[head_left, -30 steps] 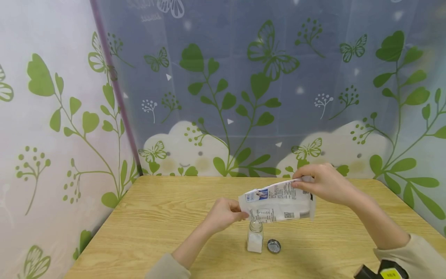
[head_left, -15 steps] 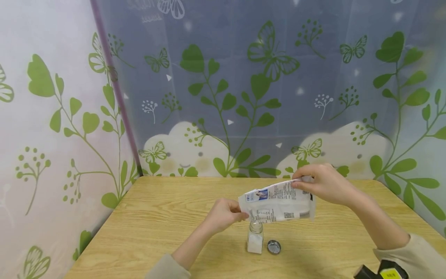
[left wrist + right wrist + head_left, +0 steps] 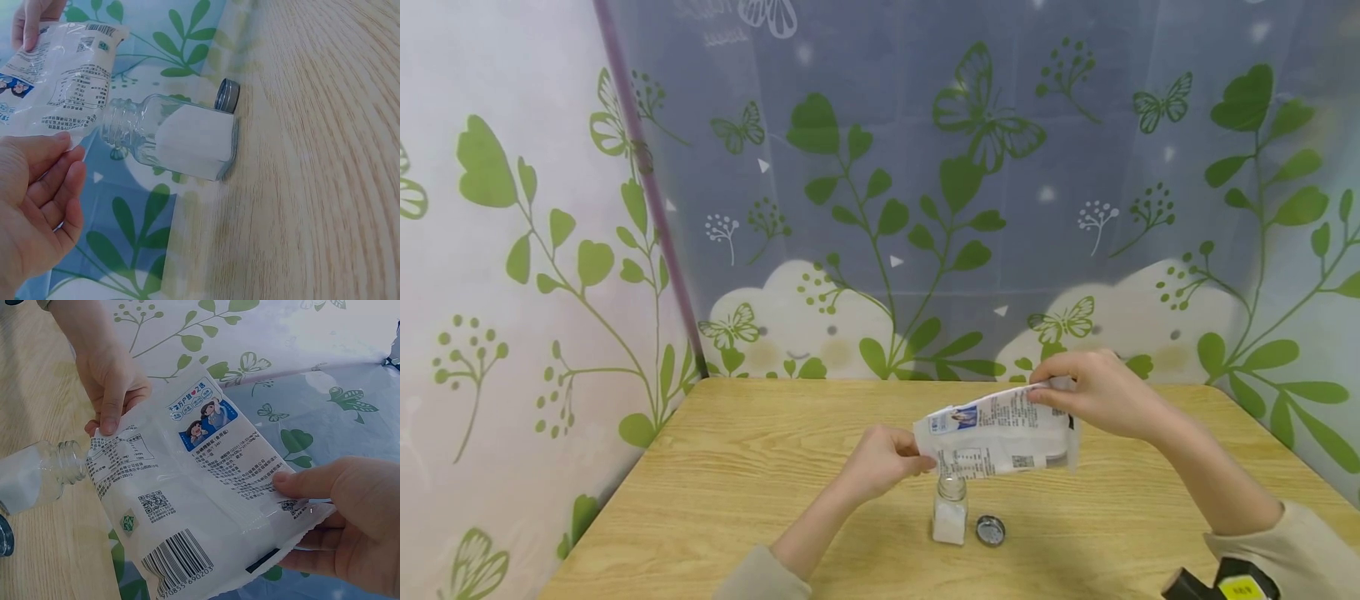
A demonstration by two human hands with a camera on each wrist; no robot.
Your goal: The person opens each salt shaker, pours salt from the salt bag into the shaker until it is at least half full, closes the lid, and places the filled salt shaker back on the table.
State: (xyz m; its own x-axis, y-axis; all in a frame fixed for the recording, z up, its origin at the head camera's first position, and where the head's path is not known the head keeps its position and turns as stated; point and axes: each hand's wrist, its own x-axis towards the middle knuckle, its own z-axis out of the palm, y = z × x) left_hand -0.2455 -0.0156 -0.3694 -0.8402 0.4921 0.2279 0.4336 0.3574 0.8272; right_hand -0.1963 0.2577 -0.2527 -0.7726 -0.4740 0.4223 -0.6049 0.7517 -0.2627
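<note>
Between both hands a white printed plastic bag is held tilted, its left end lower and over a glass jar. My left hand pinches the bag's lower left corner between thumb and fingers. At the upper right edge, my right hand grips the bag, thumb on the printed face. The square clear jar stands upright, uncapped, with white contents filling much of its body. The bag's corner sits right at the jar's threaded mouth; whether anything flows there cannot be seen.
A silver screw lid lies on the wooden table just right of the jar. Patterned cloth hangs behind and at the sides. A black object with a yellow label shows near the right sleeve.
</note>
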